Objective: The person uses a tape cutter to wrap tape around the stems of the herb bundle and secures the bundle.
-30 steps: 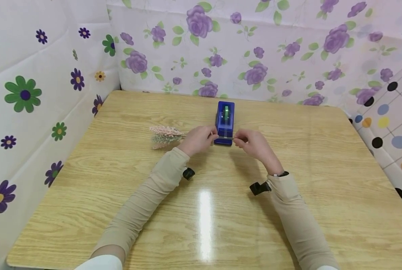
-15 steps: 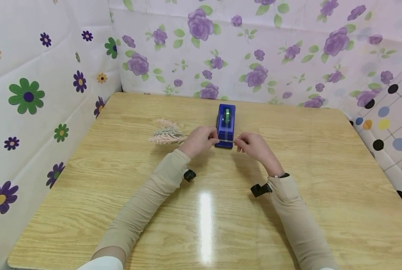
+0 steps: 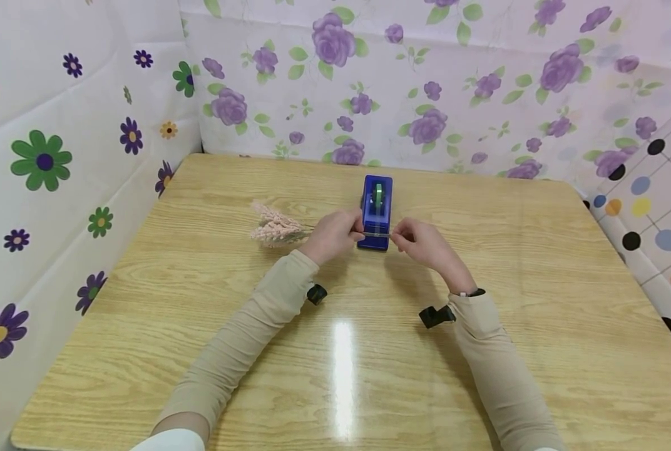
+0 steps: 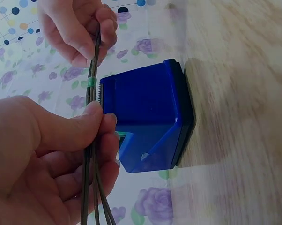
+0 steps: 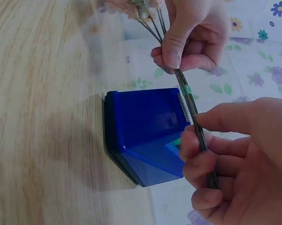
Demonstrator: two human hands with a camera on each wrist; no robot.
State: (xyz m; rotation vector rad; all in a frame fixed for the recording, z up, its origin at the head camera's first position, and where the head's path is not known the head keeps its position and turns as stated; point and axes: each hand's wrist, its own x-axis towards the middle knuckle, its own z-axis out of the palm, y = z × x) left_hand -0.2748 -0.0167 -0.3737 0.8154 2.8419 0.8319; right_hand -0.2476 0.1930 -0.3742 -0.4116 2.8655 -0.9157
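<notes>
A bunch of artificial flowers (image 3: 277, 227), pink with thin dark stems, lies crosswise over the front of a blue tape dispenser (image 3: 377, 216). My left hand (image 3: 333, 236) pinches the stems (image 4: 87, 173) between thumb and fingers, on the side nearer the blossoms. Farther along, toward the stem ends, my right hand (image 3: 422, 241) holds them with thumb and curled fingers. Between the two hands a greenish band of tape (image 4: 91, 82) circles the stems, close by the dispenser's toothed cutter (image 5: 184, 107). The green tape roll (image 3: 378, 195) sits inside the dispenser.
The dispenser stands on a wooden table (image 3: 245, 351) toward its back edge. Behind the table hangs a cloth with purple roses (image 3: 332, 41); other patterned cloths border the left and right sides.
The flower bunch has turned about its stems: greenish-white blossoms showed earlier, now mostly pink ones. Both hands keep hold of the stems in nearly the same place.
</notes>
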